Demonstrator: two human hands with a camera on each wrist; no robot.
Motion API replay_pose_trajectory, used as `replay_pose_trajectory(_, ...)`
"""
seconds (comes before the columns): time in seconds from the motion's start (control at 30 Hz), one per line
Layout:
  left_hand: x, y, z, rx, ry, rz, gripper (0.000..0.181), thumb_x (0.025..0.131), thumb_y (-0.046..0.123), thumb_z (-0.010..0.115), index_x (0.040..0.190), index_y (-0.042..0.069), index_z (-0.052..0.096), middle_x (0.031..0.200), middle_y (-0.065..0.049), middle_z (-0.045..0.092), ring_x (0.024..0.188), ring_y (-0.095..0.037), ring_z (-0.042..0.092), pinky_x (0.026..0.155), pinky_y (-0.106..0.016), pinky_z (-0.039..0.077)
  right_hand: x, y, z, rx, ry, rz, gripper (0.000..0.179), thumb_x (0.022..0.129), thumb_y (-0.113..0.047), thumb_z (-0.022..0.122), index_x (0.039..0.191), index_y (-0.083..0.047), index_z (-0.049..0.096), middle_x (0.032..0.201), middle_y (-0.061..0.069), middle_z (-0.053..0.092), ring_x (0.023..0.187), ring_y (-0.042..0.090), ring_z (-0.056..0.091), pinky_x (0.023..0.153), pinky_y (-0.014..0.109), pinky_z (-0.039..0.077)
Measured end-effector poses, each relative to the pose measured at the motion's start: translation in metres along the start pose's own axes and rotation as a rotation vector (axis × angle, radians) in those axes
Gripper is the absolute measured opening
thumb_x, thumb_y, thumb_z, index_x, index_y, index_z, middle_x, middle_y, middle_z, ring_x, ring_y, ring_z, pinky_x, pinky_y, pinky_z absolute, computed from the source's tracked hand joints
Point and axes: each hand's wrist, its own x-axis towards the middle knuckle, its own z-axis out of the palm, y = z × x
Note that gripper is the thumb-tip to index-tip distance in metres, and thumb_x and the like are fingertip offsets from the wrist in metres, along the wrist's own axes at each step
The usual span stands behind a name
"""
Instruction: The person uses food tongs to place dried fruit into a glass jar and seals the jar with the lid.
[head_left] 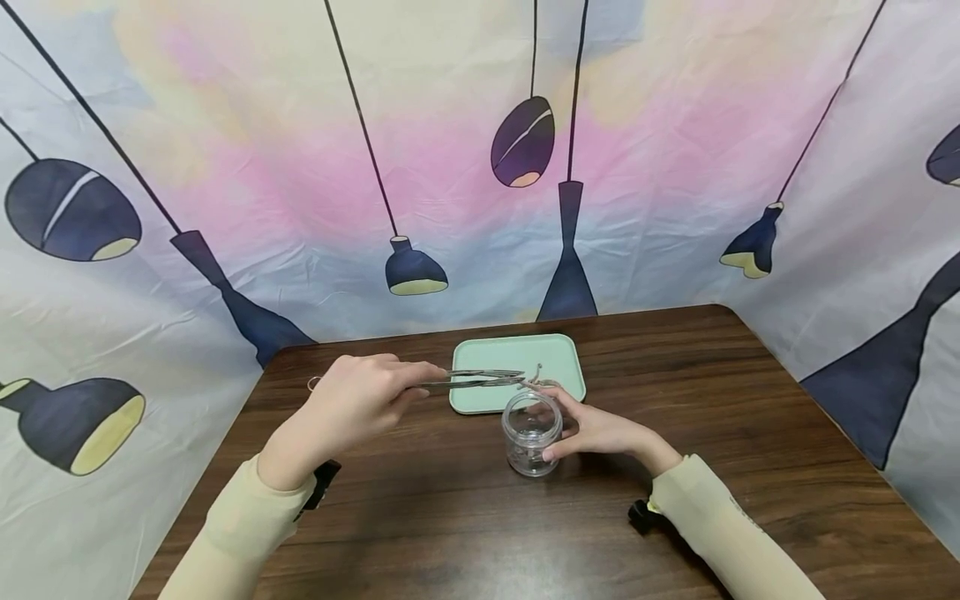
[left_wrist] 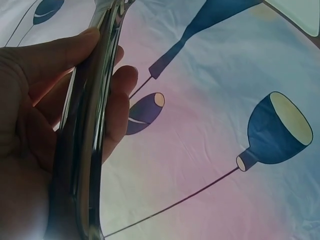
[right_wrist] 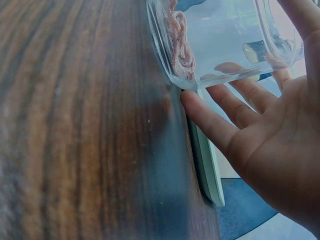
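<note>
My left hand [head_left: 352, 404] holds long metal tongs [head_left: 483, 378] between thumb and fingers. In the left wrist view the shiny arms of the tongs [left_wrist: 90, 120] run up past the thumb. Their tips point right, over the far rim of a clear jar [head_left: 531, 454], at a thin, curved, brownish strand [head_left: 537, 372]. My right hand [head_left: 600, 433] grips the jar from the right, thumb on the near side. The jar stands upright and uncapped. Seen from the right wrist, a looped, pinkish strand with a whitish coating [right_wrist: 181, 47] lies on its bottom.
Behind the jar a pale green tray [head_left: 468, 402] lies on the dark wooden table [head_left: 420, 508]. A cloth with printed lamps [head_left: 285, 200] hangs close behind the table's far edge. Black wrist straps [head_left: 321, 485] sit under the sleeves.
</note>
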Motion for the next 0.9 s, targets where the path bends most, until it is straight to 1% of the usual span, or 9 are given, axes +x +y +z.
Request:
replay_pose_trajectory(0.17, 0.004, 0.004, 0.003, 0.017, -0.023, 0.024, 0.035, 0.083, 0.004, 0.076, 0.112, 0.024, 0.076, 0.077, 0.007, 0.068, 0.066, -0.010, 0.062, 0.045, -0.028, 0.039, -0.001, 0.000, 0.000, 0.004, -0.001, 0.013, 0.091, 0.090, -0.024, 0.079, 0.158, -0.032, 0.020, 0.153, 0.012, 0.038, 0.134, 0.028, 0.049, 0.100, 0.038, 0.048)
replay_pose_trajectory(0.27, 0.005, 0.006, 0.006, 0.025, -0.040, 0.029, 0.034, 0.083, 0.004, 0.075, 0.111, 0.024, 0.076, 0.080, 0.008, 0.070, 0.067, -0.011, 0.062, 0.046, -0.029, 0.041, -0.001, 0.001, 0.000, -0.013, 0.003, 0.016, 0.090, 0.090, -0.024, 0.079, 0.158, -0.029, 0.021, 0.154, 0.011, 0.038, 0.137, 0.028, 0.046, 0.101, 0.038, 0.047)
replay_pose_trajectory(0.4, 0.006, 0.008, 0.009, 0.022, -0.065, 0.037, 0.032, 0.084, 0.005, 0.075, 0.111, 0.023, 0.076, 0.087, 0.010, 0.073, 0.070, -0.011, 0.064, 0.048, -0.031, 0.044, -0.001, 0.001, 0.000, -0.008, 0.004, 0.021, 0.090, 0.089, -0.025, 0.080, 0.158, -0.025, 0.021, 0.155, 0.013, 0.037, 0.136, 0.029, 0.047, 0.102, 0.038, 0.046)
replay_pose_trajectory(0.53, 0.008, 0.011, 0.014, 0.006, -0.091, 0.045, 0.027, 0.086, 0.008, 0.076, 0.109, 0.022, 0.076, 0.086, 0.012, 0.071, 0.070, -0.011, 0.062, 0.050, -0.030, 0.044, -0.001, 0.000, 0.000, 0.009, 0.006, 0.039, 0.092, 0.088, -0.025, 0.081, 0.158, -0.025, 0.021, 0.161, 0.013, 0.024, 0.131, 0.029, 0.052, 0.100, 0.038, 0.048)
replay_pose_trajectory(0.63, 0.009, 0.012, 0.017, -0.001, -0.107, 0.048, 0.027, 0.087, 0.006, 0.073, 0.109, 0.021, 0.076, 0.083, 0.012, 0.070, 0.067, -0.011, 0.060, 0.050, -0.028, 0.042, -0.001, 0.000, 0.001, 0.012, 0.009, 0.042, 0.092, 0.088, -0.026, 0.081, 0.158, -0.025, 0.021, 0.163, 0.010, 0.015, 0.129, 0.028, 0.054, 0.099, 0.037, 0.049)
replay_pose_trajectory(0.73, 0.011, 0.013, 0.019, -0.010, -0.116, 0.053, 0.030, 0.086, 0.004, 0.072, 0.110, 0.021, 0.075, 0.080, 0.012, 0.069, 0.065, -0.011, 0.058, 0.050, -0.028, 0.040, -0.001, -0.001, 0.001, 0.026, 0.005, 0.042, 0.092, 0.088, -0.024, 0.081, 0.158, -0.027, 0.021, 0.164, 0.009, 0.012, 0.129, 0.029, 0.054, 0.098, 0.038, 0.049)
replay_pose_trajectory(0.9, 0.014, 0.014, 0.024, -0.019, -0.122, 0.057, 0.028, 0.086, 0.007, 0.074, 0.110, 0.022, 0.075, 0.074, 0.013, 0.065, 0.061, -0.008, 0.053, 0.048, -0.026, 0.038, -0.001, 0.000, 0.000, -0.002, 0.009, 0.032, 0.091, 0.089, -0.025, 0.080, 0.158, -0.027, 0.021, 0.165, 0.009, 0.006, 0.132, 0.029, 0.051, 0.099, 0.038, 0.048)
